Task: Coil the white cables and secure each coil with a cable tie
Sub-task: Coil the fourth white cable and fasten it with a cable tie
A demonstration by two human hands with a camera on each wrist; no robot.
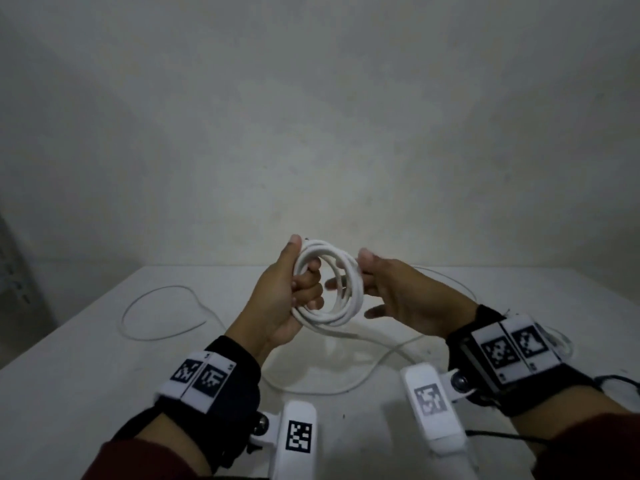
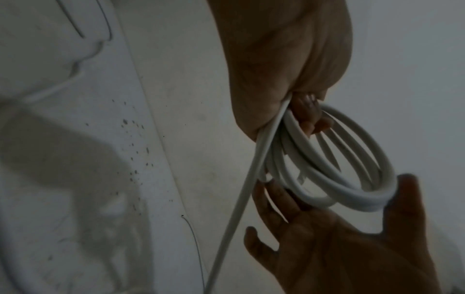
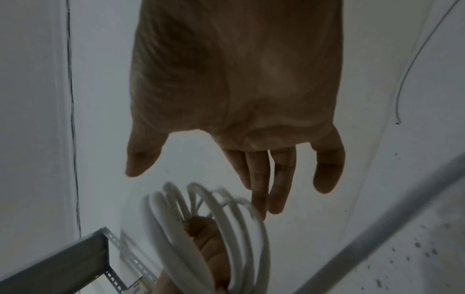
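Note:
A coil of white cable [image 1: 329, 318] [image 2: 357, 197] [image 3: 166, 228] is held above the white table [image 1: 104, 393]. My left hand [image 1: 304, 282] [image 2: 289, 59] [image 3: 208, 248] grips the coil's left side, fingers curled through the loops. My right hand [image 1: 391, 292] [image 2: 327, 238] [image 3: 239, 99] is spread at the coil's right side. Its thumb touches the coil's rim and its straight fingers lie under the loops. A loose tail of the cable [image 1: 391, 355] [image 2: 239, 208] hangs from the coil down onto the table. No cable tie shows in any view.
A thinner white cable [image 1: 123, 318] lies in a loose loop on the table's left. A thin black wire [image 1: 502, 434] trails by my right forearm. A grey slotted metal frame [image 3: 110, 258] stands off the table's left. A plain wall rises behind.

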